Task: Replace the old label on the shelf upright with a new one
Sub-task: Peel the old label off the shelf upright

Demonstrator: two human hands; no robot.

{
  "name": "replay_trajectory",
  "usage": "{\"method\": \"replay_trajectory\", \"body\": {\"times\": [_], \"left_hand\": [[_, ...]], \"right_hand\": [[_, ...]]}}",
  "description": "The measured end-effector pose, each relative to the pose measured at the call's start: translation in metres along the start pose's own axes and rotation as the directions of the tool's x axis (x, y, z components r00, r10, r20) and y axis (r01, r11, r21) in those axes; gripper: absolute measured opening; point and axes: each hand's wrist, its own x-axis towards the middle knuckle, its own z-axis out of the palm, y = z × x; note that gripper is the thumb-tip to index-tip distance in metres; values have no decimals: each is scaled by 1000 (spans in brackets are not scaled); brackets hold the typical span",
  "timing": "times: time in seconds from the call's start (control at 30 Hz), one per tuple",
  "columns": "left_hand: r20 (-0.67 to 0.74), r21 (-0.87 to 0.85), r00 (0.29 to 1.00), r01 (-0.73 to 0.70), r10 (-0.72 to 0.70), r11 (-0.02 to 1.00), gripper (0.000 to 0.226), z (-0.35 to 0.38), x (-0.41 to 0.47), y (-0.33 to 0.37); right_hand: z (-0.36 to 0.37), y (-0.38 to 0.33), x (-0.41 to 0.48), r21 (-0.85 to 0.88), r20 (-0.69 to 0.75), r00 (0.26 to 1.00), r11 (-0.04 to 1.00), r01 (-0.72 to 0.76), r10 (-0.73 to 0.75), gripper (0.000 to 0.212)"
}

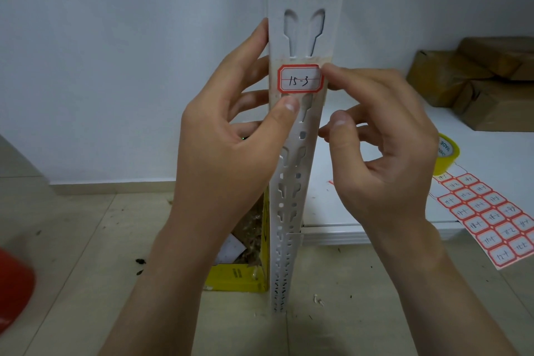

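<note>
Left hand (231,136) wraps the white perforated steel shelf upright (300,37), thumb pressed on its face just under the red-bordered white paper label (300,78), likely bracing the post. Right hand (381,147) has its forefinger tip on the label's right edge, other fingers loosely curled, gripping nothing; can't tell whether it's pressing or peeling. Label reads "15-3", stuck over yellowed tape residue. Sheet of red-bordered handwritten labels (488,217) and yellow tape roll (445,156) lie on the white shelf board (361,228) within reach; roll print partly shows "MADE".

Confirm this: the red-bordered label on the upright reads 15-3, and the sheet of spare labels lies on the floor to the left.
Not quite. The label on the upright does read 15-3, but the head view shows the sheet of spare labels on the white shelf to the right.
</note>
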Motion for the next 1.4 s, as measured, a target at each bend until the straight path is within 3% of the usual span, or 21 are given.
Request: {"method": "replay_trajectory", "body": {"times": [0.73,1.4], "left_hand": [[-10,19,1000,1,-1,1000,59,1,0,0],[-1,-11,1000,10,-10,1000,59,1,0,1]], "right_hand": [[0,2,0,4,0,1000,1000,16,-16,32],[3,3,-3,26,-10,1000,999,19,-19,41]]}}
